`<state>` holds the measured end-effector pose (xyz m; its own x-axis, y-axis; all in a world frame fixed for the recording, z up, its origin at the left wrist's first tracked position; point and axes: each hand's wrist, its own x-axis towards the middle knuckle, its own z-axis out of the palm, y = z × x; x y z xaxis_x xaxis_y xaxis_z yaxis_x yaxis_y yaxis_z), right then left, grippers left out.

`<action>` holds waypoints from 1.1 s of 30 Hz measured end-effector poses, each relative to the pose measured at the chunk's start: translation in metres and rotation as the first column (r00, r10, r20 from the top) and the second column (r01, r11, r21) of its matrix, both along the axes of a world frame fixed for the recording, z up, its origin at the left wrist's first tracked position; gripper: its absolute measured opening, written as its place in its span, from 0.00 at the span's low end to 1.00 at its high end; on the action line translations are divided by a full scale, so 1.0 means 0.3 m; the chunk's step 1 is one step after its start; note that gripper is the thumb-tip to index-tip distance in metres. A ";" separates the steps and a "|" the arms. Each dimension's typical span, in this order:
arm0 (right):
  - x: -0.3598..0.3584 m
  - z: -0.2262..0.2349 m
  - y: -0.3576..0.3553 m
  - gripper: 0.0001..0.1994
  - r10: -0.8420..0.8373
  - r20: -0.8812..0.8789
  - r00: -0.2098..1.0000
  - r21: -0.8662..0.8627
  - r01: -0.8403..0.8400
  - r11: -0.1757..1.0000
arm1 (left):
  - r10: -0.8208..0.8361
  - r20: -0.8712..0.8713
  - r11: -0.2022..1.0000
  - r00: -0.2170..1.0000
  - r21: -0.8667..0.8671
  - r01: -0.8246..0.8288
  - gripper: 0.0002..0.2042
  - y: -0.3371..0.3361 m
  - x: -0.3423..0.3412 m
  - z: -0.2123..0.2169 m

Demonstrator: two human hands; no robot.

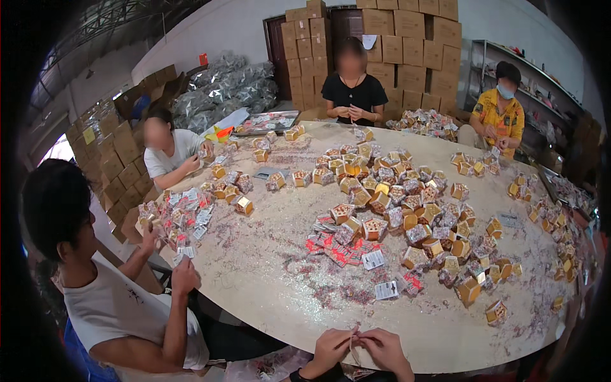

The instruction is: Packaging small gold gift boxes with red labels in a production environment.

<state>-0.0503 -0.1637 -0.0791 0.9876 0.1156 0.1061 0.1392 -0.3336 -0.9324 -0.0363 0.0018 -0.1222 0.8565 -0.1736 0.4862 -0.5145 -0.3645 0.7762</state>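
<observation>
At the near edge of the table [254, 280], my left hand [333, 350] and my right hand [384, 349] meet with their fingertips pinched together. A small, pale, thin piece seems to be between them, mostly hidden by the fingers. Just beyond my hands lie a white tag card [386, 290] and a red-and-white card packet [412, 282]. Further out is a pile of red and white cards [337, 249]. Beside it spreads a large heap of small gold, house-shaped ornaments [417, 234] with speckled, glittery sides. One ornament [496, 312] sits apart at the right.
Glitter and scraps cover much of the tabletop. At the left, a person in a white top [121, 299] handles cards; three others work around the far side. Stacked cartons [407, 51], silvery bags [223, 89] and a metal shelf [528, 70] stand behind.
</observation>
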 end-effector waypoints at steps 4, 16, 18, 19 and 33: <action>-0.012 0.020 0.001 0.06 -0.036 -0.072 0.997 0.060 0.040 0.997 | -0.029 0.164 0.999 0.986 -0.012 0.031 0.17 -0.007 0.007 -0.014; -0.011 -0.091 -0.050 0.05 -0.505 0.129 0.854 0.573 0.351 0.740 | -0.016 -0.050 0.996 0.999 -0.087 0.012 0.20 -0.006 -0.033 -0.029; -0.029 -0.083 -0.040 0.05 -0.355 0.100 0.929 0.525 0.254 0.812 | -0.059 -0.136 0.978 0.989 -0.209 0.030 0.18 -0.009 -0.051 -0.002; -0.038 -0.080 -0.036 0.05 -0.195 0.062 0.979 0.484 0.141 0.863 | -0.079 -0.125 0.985 0.989 -0.160 0.058 0.13 -0.010 -0.067 0.017; -0.111 -0.113 0.004 0.04 -0.125 -0.053 0.991 0.733 0.123 0.669 | -0.257 0.180 0.943 0.950 0.262 0.205 0.09 -0.005 -0.049 0.262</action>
<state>-0.0837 -0.1625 -0.1131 0.9868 -0.1235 0.1048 0.1493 0.4432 -0.8839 -0.0509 0.0003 -0.0435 0.6624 -0.4868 0.5695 -0.7473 -0.3761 0.5477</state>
